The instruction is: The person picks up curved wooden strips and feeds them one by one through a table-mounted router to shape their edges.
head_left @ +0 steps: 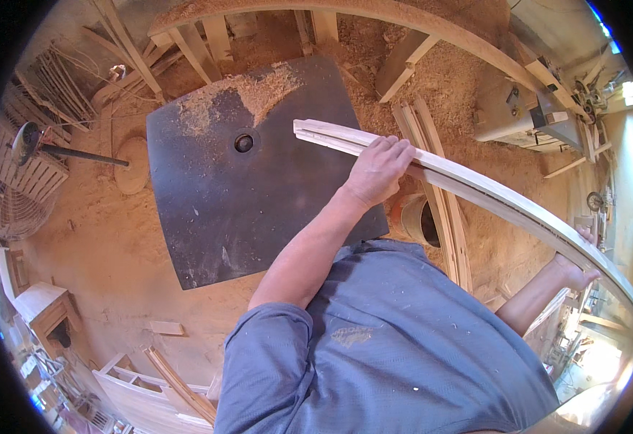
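Observation:
A long pale wooden moulding (490, 189) with grooves along its side stretches from above the dark machine table to the far right. My left hand (380, 168) is closed over it near its left end, fingers wrapped across the top. Farther along, at the right, my right hand (575, 271) grips the same piece from beneath, part of the hand hidden behind the wood. The moulding's left end hangs over the right part of the metal table (258, 210), left of which a round spindle (243, 143) sits in a hole. Wood shavings (267, 90) cover the table's far edge.
A curved wooden beam (374, 9) arches behind the table. Long wooden strips (439, 202) lean beside a bucket-like container (419, 219) to the right. A pale machine (508, 112) stands farther right. At the left is a rod with a disc (78, 152); sawdust covers the floor (107, 239).

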{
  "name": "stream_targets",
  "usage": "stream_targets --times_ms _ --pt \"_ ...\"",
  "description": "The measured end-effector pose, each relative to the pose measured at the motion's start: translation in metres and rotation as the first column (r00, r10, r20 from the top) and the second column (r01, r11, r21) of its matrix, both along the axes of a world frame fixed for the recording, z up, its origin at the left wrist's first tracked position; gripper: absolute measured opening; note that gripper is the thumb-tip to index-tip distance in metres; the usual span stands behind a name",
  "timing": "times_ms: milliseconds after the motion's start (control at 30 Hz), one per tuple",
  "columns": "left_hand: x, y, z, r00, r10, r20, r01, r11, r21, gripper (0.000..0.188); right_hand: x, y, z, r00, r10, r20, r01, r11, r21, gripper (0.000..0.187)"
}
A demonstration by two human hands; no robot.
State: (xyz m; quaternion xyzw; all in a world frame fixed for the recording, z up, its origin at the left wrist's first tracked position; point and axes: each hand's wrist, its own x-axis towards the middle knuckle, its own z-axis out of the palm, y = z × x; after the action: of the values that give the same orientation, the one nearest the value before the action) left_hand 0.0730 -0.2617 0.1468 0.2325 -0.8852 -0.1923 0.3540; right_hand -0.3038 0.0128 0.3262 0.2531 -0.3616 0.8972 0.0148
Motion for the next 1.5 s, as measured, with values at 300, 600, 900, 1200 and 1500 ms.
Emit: stream_targets --times_ms 300,600,900,1200,1500 --pt "0.086 0.037 -0.048 0.997 0.048 -0.054 -0.042 0.993 0.112 0.038 -0.031 0.013 -0.118 0.818 -0.116 0.563 -0.120 0.924 0.364 0.061" --pt "0.218 0.018 -0.101 0.438 0.899 0.019 -0.822 0.392 0.414 0.051 -0.023 0.041 -0.246 0.624 -0.271 0.733 -0.206 0.847 0.489 0.034" --pt "0.204 -0.064 -0.126 0.264 0.962 0.068 -0.829 0.190 0.526 0.041 -0.004 0.028 -0.324 0.419 -0.363 0.832 -0.322 0.798 0.510 0.031" --pt "0.245 -0.145 -0.140 -0.067 0.989 0.130 -0.967 -0.097 0.235 0.050 0.078 -0.064 -0.345 0.322 -0.342 0.883 -0.464 0.756 0.462 0.029" --pt "0.197 -0.129 -0.165 -0.070 0.982 0.177 -0.979 -0.102 0.176 0.050 0.019 -0.052 -0.340 0.287 -0.304 0.908 -0.466 0.784 0.410 0.026"
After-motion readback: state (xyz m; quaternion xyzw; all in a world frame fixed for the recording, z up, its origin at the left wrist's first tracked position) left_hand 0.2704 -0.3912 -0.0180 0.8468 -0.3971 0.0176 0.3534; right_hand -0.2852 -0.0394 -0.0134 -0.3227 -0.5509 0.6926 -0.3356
